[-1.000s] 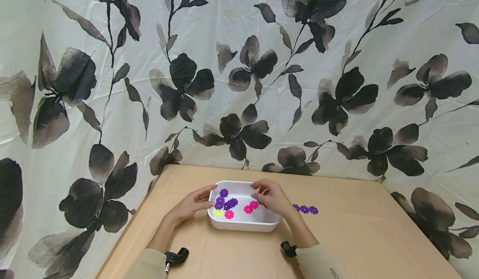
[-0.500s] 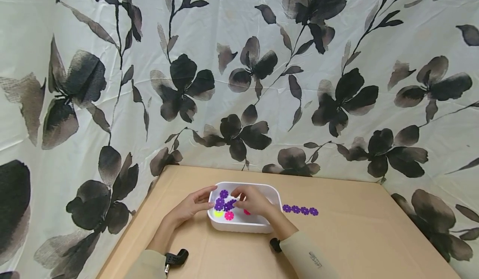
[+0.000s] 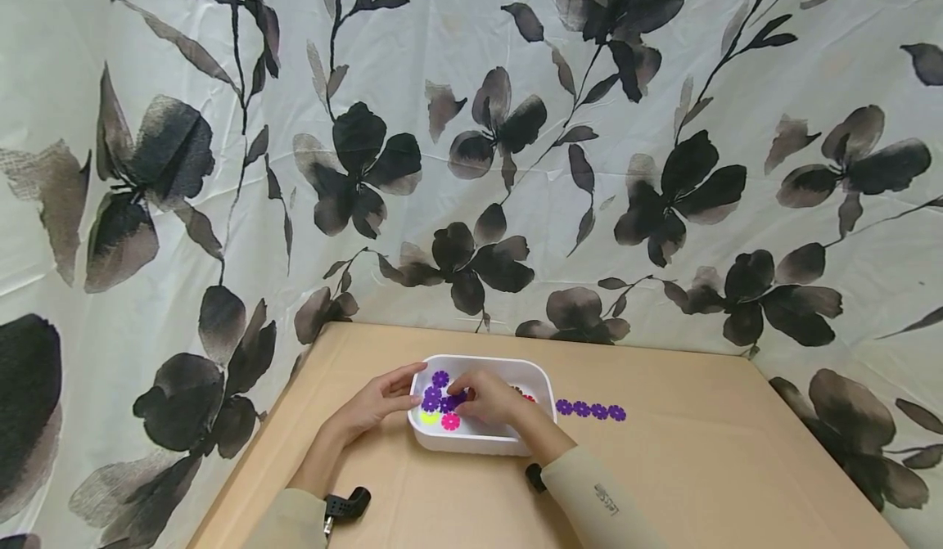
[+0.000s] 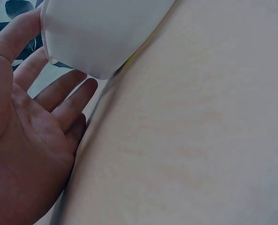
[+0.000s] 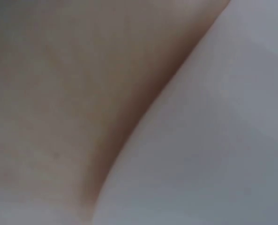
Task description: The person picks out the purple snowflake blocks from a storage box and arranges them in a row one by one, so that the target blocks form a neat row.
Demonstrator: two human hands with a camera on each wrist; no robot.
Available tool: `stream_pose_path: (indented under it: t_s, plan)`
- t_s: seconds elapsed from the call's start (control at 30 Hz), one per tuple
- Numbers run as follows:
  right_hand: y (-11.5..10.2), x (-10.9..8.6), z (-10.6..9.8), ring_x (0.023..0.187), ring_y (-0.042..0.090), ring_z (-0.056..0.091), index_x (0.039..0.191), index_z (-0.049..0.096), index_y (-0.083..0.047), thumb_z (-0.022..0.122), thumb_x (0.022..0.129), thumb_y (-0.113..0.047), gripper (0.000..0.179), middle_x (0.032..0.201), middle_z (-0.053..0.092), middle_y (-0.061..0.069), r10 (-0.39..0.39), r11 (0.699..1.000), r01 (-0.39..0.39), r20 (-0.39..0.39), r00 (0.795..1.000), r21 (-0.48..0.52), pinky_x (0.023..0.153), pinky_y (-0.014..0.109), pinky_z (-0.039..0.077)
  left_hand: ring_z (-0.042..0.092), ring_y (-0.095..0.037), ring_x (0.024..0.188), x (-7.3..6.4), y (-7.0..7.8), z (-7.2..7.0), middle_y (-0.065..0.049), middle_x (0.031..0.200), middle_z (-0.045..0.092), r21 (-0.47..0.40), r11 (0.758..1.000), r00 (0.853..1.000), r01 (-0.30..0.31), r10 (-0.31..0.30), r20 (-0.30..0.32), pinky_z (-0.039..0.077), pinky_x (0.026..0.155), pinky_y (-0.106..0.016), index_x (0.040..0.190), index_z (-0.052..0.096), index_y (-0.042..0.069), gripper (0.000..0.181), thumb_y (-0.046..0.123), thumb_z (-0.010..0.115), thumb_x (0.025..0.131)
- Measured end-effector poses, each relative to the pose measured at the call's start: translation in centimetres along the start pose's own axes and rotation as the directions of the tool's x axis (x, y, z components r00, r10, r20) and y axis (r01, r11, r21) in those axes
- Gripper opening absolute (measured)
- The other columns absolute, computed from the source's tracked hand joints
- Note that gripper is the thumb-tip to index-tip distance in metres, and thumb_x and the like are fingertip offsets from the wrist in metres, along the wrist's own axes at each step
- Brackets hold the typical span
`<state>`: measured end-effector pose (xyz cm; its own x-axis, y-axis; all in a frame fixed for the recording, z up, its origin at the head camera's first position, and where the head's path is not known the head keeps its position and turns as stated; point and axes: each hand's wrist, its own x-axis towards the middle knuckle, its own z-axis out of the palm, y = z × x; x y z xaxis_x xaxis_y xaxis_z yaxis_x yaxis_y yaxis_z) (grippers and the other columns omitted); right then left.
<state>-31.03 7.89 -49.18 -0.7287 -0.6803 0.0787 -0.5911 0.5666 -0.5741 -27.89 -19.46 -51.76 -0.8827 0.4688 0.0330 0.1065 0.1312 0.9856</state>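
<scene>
A white plastic tray holds several small flower-shaped plastic discs: a purple cluster, a pink disc and a yellow one at its left end. My left hand rests thumb and index finger on the tray's left rim. In the left wrist view its other fingers stretch loosely below the tray wall. Reaching into the tray, my right hand has its fingers curled at a purple disc, which shows between fingertip and thumb. The right wrist view is blurred, with no fingers in it.
Right of the tray lies a straight row of purple discs on the tan tabletop. Red bits show inside the tray beyond the right hand. A floral cloth hangs behind the table.
My right hand has moved left inside the tray, from the right side to the purple cluster, and its fingers have come together at a purple disc. The left hand stays at the rim.
</scene>
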Motion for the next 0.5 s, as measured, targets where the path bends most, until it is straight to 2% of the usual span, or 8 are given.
stream_pose_path:
  t_s: [0.17,0.33,0.5]
  plan:
    - [-0.04,0.13,0.17,0.084,0.010,0.059,0.116,0.078,-0.008,0.082,0.088,-0.006,0.028,0.104,0.074,0.004,-0.011,0.999,0.012,0.003,1.000,-0.051,0.075,0.020,0.050,0.036,-0.041,0.153,0.06,-0.14,-0.05,-0.017,0.168,0.036,0.004,1.000,1.000,-0.002,0.002,-0.006,0.032,0.124,-0.054,0.162,0.038,0.013,0.071,0.022,0.071,0.100]
    - [-0.23,0.16,0.22,0.086,0.011,0.060,0.109,0.077,-0.010,0.081,0.088,-0.005,0.022,0.101,0.073,0.001,0.040,0.998,-0.040,-0.001,0.999,-0.056,0.079,0.022,0.052,0.035,-0.041,0.154,0.17,-0.27,-0.03,-0.016,0.168,0.035,0.005,1.000,1.000,-0.001,0.001,-0.012,0.031,0.125,-0.054,0.161,0.040,0.014,0.069,0.022,0.071,0.100]
    - [-0.12,0.21,0.16,0.082,0.011,0.058,0.099,0.072,-0.012,0.083,0.086,-0.005,0.019,0.094,0.068,-0.001,0.075,0.996,-0.075,-0.008,0.997,-0.040,0.076,0.021,0.052,0.035,-0.041,0.154,0.25,-0.29,0.12,-0.016,0.168,0.035,0.002,1.000,1.000,0.001,-0.001,-0.015,0.032,0.125,-0.053,0.161,0.039,0.013,0.070,0.022,0.071,0.100]
